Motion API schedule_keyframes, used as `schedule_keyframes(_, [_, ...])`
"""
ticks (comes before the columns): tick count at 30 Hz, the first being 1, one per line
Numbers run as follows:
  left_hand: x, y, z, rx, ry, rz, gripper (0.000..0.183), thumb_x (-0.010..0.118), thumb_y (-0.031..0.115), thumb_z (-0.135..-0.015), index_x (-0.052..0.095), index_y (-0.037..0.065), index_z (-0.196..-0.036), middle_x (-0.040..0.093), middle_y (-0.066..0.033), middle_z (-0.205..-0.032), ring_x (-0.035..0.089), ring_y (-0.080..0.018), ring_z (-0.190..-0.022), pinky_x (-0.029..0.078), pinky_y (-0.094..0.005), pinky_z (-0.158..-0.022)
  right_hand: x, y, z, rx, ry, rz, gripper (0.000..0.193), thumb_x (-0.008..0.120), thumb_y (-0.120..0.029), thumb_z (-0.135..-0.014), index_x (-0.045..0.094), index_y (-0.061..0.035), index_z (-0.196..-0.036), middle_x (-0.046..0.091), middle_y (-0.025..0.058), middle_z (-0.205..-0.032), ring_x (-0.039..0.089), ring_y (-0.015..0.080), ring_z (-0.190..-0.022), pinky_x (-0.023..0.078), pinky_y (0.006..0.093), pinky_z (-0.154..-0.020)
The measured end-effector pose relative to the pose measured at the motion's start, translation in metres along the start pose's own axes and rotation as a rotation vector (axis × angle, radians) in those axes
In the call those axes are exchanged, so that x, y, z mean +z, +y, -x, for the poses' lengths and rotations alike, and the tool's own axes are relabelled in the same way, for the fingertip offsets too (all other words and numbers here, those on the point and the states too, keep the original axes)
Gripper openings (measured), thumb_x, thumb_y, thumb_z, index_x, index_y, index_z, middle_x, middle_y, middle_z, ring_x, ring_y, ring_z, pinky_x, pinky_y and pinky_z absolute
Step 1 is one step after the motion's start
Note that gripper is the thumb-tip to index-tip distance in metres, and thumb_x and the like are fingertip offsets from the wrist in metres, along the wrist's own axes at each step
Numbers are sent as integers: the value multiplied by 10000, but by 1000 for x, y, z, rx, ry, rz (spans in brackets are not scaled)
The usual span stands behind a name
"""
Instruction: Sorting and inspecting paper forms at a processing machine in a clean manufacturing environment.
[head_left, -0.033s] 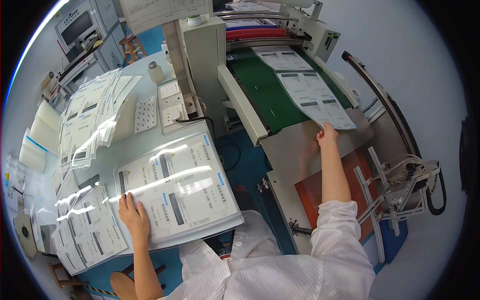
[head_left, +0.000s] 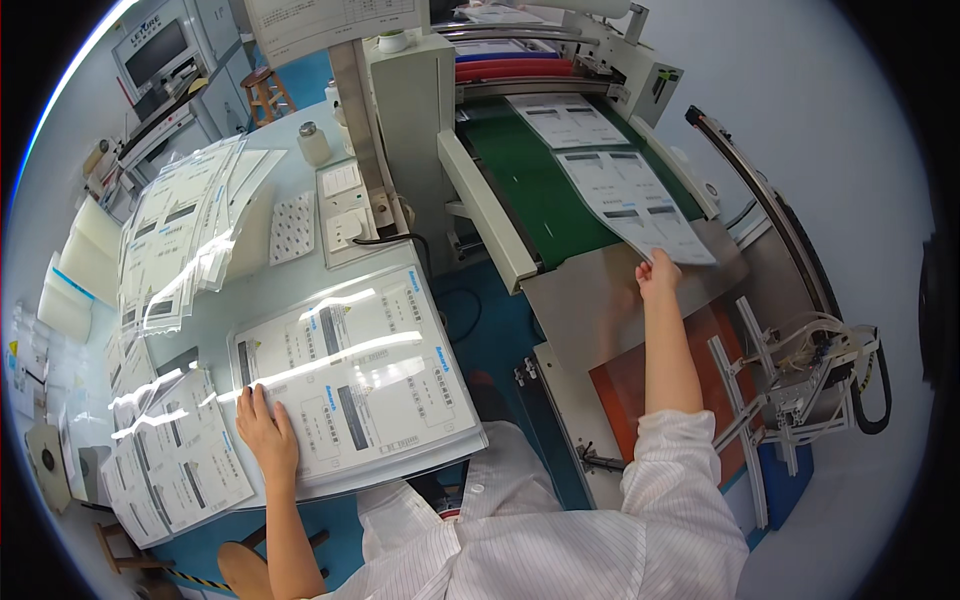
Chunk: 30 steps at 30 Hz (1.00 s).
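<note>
My left hand [head_left: 268, 438] lies flat, fingers stretched, on the left edge of a thick stack of printed sheets [head_left: 400, 395]. Glossy clear film seems to cover the stack, and bright light streaks reflect off it. At the right, my right hand [head_left: 658, 275] pinches the near edge of a printed sheet [head_left: 630, 190], thumb and fingers closed on it. That sheet lies mostly on the green conveyor belt [head_left: 510, 190], its near end over a metal plate [head_left: 580, 300]. Farther along the belt, another printed sheet [head_left: 565, 120] heads toward the red roller [head_left: 515, 69].
Loose printed sheets [head_left: 180, 470] and a pile of film-covered sheets [head_left: 180, 220] occupy the table's left side. A small bottle [head_left: 313, 145] and a switch box [head_left: 347, 225] stand toward the back. Right of the belt are a curved rail [head_left: 770, 200] and a metal frame with hoses [head_left: 800, 375].
My right hand and the sheet's near edge have shifted very slightly toward me. My left hand has stayed on the stack.
</note>
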<state>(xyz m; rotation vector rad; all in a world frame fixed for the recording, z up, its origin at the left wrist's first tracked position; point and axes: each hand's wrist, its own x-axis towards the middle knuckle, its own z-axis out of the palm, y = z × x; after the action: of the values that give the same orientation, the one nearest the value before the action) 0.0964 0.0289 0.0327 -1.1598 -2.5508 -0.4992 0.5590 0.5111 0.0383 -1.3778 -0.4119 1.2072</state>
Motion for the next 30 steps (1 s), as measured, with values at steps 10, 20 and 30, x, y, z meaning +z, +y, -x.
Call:
schedule_keyframes(10, [-5, 7, 1, -31, -5, 1, 416, 497, 150, -929, 481, -3, -1316, 425, -216, -1394, 367, -370, -1305, 251, -456, -1091, -18, -45, 122, -409, -314, 48, 325, 449, 9, -845, 466, 108, -1153, 581, 218, -1118, 646, 322, -922, 611, 412, -693])
schedule_keyframes(20, [-2, 4, 1, -56, -28, 9, 440, 496, 147, -922, 467, 0, -1336, 404, -200, -1420, 335, -364, -1337, 224, -451, -1114, -92, -62, 225, -650, -401, 91, 372, 446, 8, -888, 427, 67, -1255, 578, 176, -1165, 647, 267, -939, 613, 386, -677])
schedule_keyframes(30, [-8, 69, 27, -377, -431, 1432, 436, 495, 342, -990, 599, -59, -1125, 630, -164, -1035, 642, -257, -836, 527, -341, -789, -82, -95, 303, -580, -701, -465, 425, 446, -76, -897, 440, 72, -1296, 589, 197, -1181, 630, 238, -949, 584, 337, -654])
